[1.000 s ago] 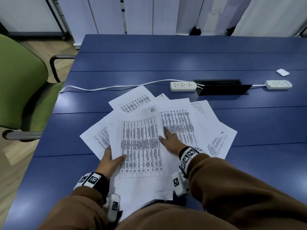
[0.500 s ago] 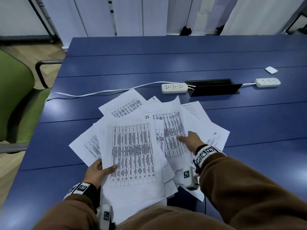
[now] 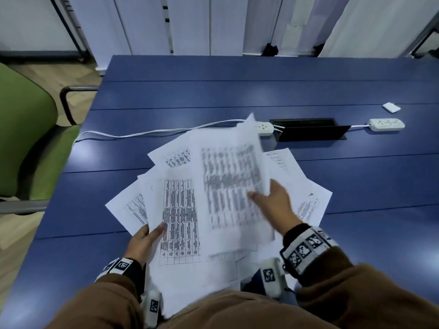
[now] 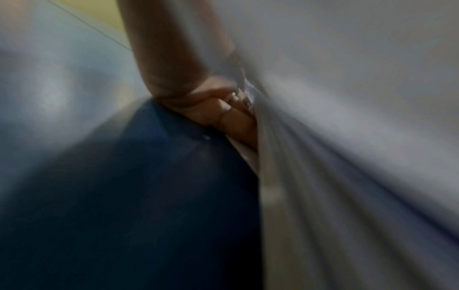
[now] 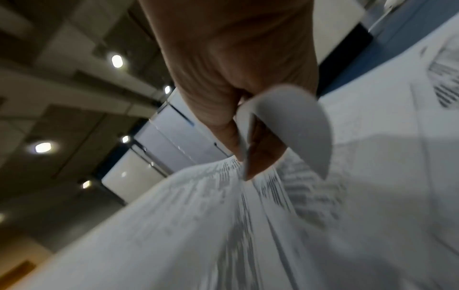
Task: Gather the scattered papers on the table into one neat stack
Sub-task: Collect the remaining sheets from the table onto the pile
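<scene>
Green chair [image 3: 21,143]: beside the left edge of the tabletop [image 3: 213,91], apart from the work.
White cable [image 3: 147,132]: trailing across the tabletop behind the papers to a power strip [image 3: 264,128]; strip partly hidden by a raised sheet.
Left hand [image 3: 142,241]: thumb on top, fingers curled beneath the near-left edge of the gathered sheets [image 3: 180,219]; judged to be anchoring the collected bundle so added sheets have something to square against.
Left wrist view: blurred; fingers [image 4: 231,113] tucked under a fold of white paper, confirming a hold.
Scattered papers [image 3: 308,193]: fanned at differing angles across the near middle of the tabletop, overlapping; far from one neat stack.
Raised sheet [image 3: 232,181]: lifted and tilted, blurred, far edge curling upward; judged mid-transfer toward the left bundle.
Right hand [image 3: 273,203]: pinching the raised sheet at its right edge; right wrist view shows paper curled between thumb and fingers [image 5: 263,157].
Cable hatch [image 3: 311,132]: black, open, behind the papers.
Second power strip [image 3: 386,124]: far right, well apart.
Small white item [image 3: 391,107]: beyond it, unidentifiable.
</scene>
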`<state>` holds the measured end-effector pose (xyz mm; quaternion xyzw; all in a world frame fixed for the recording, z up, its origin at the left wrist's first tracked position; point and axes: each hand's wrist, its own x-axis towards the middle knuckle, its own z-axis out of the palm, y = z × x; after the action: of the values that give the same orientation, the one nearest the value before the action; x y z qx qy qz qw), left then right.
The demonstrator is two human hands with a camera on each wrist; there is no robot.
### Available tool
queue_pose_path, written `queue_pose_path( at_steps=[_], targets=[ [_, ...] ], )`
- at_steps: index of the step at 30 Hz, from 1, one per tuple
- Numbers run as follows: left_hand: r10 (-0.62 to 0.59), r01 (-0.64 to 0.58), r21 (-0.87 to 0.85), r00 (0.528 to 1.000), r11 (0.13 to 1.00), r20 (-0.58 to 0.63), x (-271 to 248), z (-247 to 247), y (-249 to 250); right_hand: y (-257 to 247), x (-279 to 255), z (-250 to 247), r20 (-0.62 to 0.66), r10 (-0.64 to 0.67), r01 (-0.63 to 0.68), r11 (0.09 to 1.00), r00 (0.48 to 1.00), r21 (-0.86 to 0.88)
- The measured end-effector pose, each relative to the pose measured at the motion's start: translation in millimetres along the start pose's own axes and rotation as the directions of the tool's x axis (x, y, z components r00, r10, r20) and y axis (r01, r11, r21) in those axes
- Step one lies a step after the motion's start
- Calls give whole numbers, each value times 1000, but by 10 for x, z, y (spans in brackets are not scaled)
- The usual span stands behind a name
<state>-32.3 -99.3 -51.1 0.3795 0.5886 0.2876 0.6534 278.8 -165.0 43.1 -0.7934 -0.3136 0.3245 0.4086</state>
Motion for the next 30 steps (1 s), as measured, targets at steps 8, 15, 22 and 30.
queue_pose_path(
  at_steps=[8, 15, 22, 30],
  targets=[
    [-84, 83, 105, 996, 991, 8, -36, -15, 5, 311, -230, 699, 335, 166, -21, 918, 928, -397],
    [19, -27, 131, 998, 991, 60, -114, 81, -49, 385, -182, 741, 447, 125, 91, 898, 886, -431],
    [80, -84, 54, 994, 995, 78, -140, 86, -103, 635, 142, 1, -413, 429, -555, 792, 803, -257],
    [13, -14, 15, 998, 1000, 68, -8, 43, -181, 735, 275, -76, -133, 377, -313, 884, 917, 347]
  ],
)
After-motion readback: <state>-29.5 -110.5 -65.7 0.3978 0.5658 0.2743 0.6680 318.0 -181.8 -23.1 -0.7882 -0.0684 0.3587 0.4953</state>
